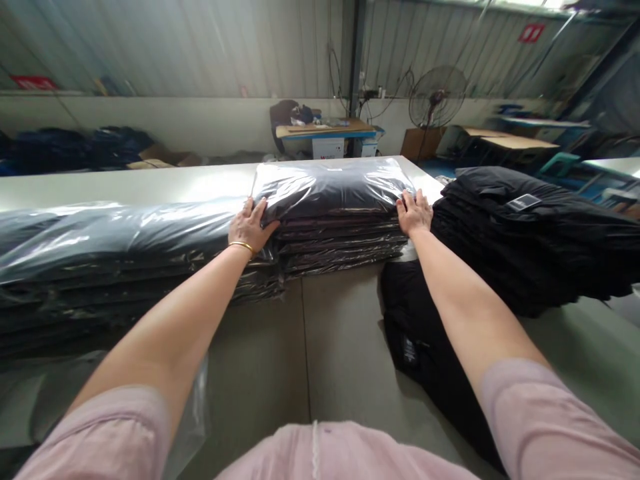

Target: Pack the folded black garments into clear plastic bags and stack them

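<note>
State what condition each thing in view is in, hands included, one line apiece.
Top packet: wrapped in clear plastic, lying flat
Packets beneath: wrapped, stacked
Left stack: wrapped, piled flat
Right pile: black garments, unwrapped, stacked
Nearest black garment: unwrapped, partly under the right arm
Left hand: open, at the top packet's left end
Right hand: open, at its right end

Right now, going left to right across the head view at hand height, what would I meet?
Left plastic-wrapped stack → left hand → middle plastic-wrapped stack → right hand → unwrapped black garment stack.
</note>
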`<state>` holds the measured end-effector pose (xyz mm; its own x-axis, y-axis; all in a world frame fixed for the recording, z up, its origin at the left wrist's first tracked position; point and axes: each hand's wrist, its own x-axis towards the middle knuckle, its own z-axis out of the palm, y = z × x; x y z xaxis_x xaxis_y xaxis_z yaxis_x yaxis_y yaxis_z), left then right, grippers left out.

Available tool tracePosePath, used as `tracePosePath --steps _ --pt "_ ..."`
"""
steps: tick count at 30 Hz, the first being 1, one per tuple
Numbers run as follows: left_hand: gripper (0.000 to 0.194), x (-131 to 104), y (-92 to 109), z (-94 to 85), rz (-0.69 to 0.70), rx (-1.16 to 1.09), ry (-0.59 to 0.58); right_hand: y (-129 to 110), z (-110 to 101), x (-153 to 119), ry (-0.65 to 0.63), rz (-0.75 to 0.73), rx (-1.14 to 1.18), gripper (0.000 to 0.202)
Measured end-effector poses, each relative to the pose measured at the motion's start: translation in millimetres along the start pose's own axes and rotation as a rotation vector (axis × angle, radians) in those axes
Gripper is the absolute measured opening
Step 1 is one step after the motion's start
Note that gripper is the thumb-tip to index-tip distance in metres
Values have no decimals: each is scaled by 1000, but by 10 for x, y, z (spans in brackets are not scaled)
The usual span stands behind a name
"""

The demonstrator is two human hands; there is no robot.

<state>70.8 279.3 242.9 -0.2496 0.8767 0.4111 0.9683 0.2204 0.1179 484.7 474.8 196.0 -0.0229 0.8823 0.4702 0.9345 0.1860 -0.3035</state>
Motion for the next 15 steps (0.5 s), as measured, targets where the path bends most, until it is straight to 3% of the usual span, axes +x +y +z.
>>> tracePosePath --steps 6,15 --pt "86 -103 -34 -1 40 17 5 35 -94 -69 -56 8 10 64" --pt "101 -264 -37 -111 68 63 -58 40 -337 -238 -158 -99 -47 67"
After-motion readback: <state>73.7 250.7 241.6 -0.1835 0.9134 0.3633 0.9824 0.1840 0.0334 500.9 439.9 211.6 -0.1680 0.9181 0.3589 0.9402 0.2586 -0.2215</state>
